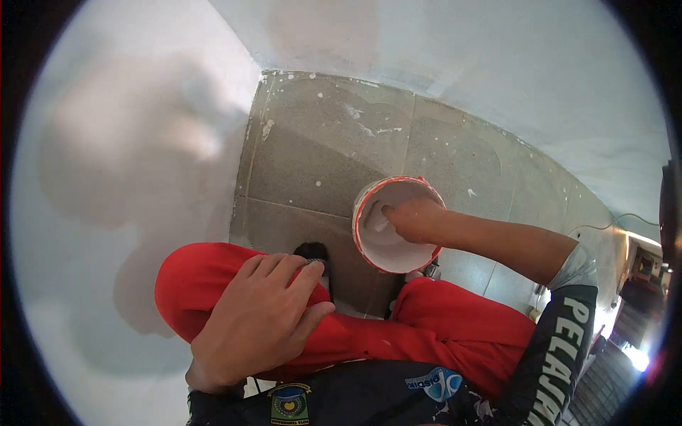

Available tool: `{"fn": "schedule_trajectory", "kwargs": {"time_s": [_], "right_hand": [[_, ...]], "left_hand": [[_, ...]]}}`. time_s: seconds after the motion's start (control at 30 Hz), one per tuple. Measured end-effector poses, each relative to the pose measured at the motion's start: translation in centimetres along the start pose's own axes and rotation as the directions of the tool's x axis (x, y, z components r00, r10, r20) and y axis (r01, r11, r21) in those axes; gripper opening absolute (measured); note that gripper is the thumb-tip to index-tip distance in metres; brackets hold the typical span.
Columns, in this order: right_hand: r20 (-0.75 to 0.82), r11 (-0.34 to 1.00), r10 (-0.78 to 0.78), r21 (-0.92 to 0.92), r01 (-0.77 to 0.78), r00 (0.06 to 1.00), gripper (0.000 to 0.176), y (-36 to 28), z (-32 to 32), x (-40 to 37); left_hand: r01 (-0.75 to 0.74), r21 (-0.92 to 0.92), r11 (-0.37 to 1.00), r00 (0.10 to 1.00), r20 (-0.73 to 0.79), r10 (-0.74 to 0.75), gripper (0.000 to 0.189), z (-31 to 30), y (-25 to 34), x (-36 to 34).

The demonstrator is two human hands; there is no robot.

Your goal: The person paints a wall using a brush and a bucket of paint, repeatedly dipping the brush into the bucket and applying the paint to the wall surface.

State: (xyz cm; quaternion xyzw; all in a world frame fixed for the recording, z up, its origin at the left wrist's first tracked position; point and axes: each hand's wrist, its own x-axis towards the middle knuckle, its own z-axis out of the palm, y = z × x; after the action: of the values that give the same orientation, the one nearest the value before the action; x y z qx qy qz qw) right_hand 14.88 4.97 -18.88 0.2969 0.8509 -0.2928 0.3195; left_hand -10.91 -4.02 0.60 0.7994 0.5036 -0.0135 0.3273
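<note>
A round bucket (360,245) with a red rim stands on the tiled floor, with white material inside. My right hand (414,217) reaches down into it, fingers curled and pointing left, their tips at a small whitish piece (378,219) whose shape is hard to make out. My left hand (264,312) lies on my red-trousered knee (206,284), back up, thumb apart from the fingers, holding nothing.
White walls (497,64) meet in a corner beyond the grey floor tiles (305,156), which carry white spots. My shoe (312,250) is beside my left hand. A cable (604,226) and a bright opening are at the right.
</note>
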Motion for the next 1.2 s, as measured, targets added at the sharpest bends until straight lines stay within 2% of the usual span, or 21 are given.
{"fn": "schedule_trajectory", "kwargs": {"time_s": [0.4,0.63,0.77,1.0,1.2], "right_hand": [[-0.104,0.998,0.048,0.044,-0.043,0.993,0.043,-0.1,1.2,0.3],[-0.160,0.996,0.046,0.088,-0.032,0.986,0.037,-0.4,2.3,0.6],[-0.178,0.996,0.046,0.079,-0.032,0.983,0.035,-0.7,2.2,0.4],[-0.165,0.994,0.044,0.105,-0.027,0.985,0.030,-2.0,1.6,-0.7],[-0.066,0.990,0.070,0.125,-0.061,0.995,0.027,-2.5,-1.3,-2.9]], "left_hand": [[0.004,0.001,1.000,1.000,0.003,-0.004,0.041,0.0,0.0,0.0],[0.032,-0.030,0.999,0.998,0.046,-0.031,0.044,-0.2,-0.1,-0.1],[0.007,-0.006,1.000,1.000,0.001,-0.007,0.040,-0.2,0.0,-0.1],[0.007,0.006,1.000,1.000,-0.004,-0.007,0.040,-0.1,0.0,-0.3],[-0.001,0.000,1.000,1.000,-0.009,0.001,0.040,0.0,-0.3,-0.5]]}}
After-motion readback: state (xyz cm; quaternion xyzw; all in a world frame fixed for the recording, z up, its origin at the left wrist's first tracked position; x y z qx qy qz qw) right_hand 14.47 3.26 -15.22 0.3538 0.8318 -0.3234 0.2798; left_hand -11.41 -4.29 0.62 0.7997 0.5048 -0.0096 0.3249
